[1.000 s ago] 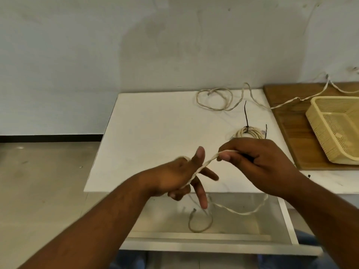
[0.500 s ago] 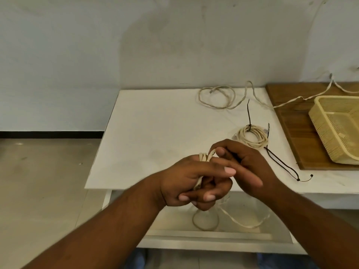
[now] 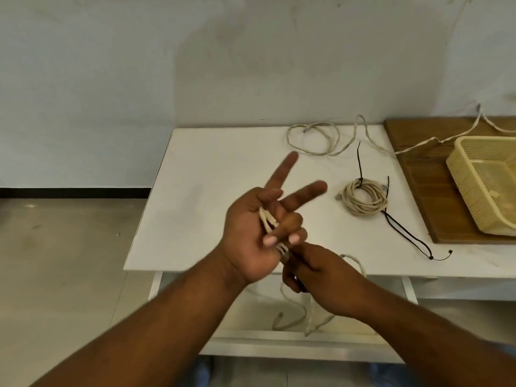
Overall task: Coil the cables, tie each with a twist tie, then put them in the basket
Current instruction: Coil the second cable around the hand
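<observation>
My left hand (image 3: 251, 233) is palm-up over the table's front edge. Several turns of a beige cable (image 3: 267, 220) lie across its palm, held down by two curled fingers, while the thumb and index finger stick out straight. Just below it my right hand (image 3: 312, 270) grips the same cable, whose loose tail (image 3: 296, 311) hangs down past the table edge. A coiled beige cable (image 3: 363, 201) tied with a black twist tie lies on the white table (image 3: 212, 169). Another loose beige cable (image 3: 312, 138) lies at the back. The yellow basket (image 3: 463, 166) stands at the right.
A loose black twist tie (image 3: 407, 236) lies on the table right of the coil. The basket stands on a wooden board (image 3: 424, 174). Below the table's front edge there is a white shelf or drawer (image 3: 293, 335). A wall runs behind the table, with bare floor at the left.
My left hand has turned palm-up and spread its thumb and index finger, with more turns of cable on it. My right hand has dropped below the left hand, still holding the cable.
</observation>
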